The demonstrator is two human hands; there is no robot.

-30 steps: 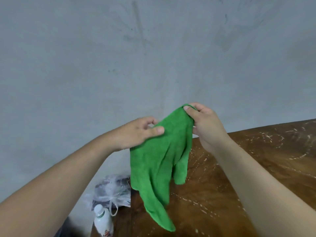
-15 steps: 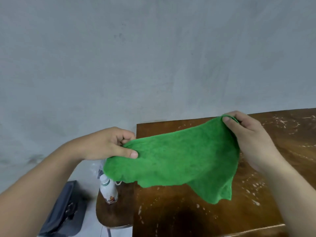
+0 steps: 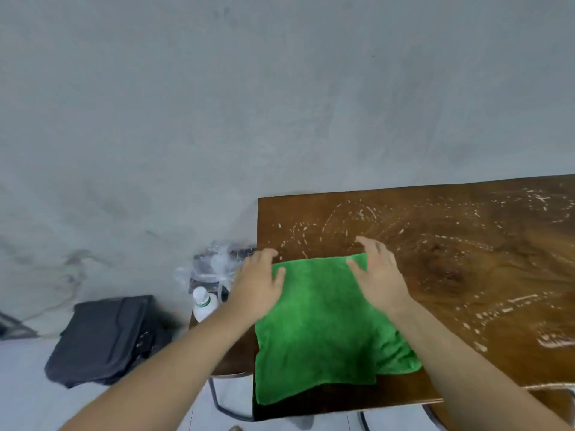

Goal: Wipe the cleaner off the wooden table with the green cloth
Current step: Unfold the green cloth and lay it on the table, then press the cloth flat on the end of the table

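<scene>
So the green cloth (image 3: 320, 321) is lying spread out flat on the near left corner of the wooden desk (image 3: 466, 244), with its near edge hanging a bit over the front. Both hands sit palm-down on its 2 far corners: left hand (image 3: 258, 284) on the left one, right hand (image 3: 378, 275) on the right one, fingers stretched out and loosely spread, not pinching anything. White cleaner streaks (image 3: 357, 213) cover the wood beyond and to the right of the cloth. Left of the desk there's a stool (image 3: 231, 362) with a bottle (image 3: 203, 303) and a plastic bag (image 3: 214, 265), plus a dark bag (image 3: 105, 337) on the floor.
</scene>
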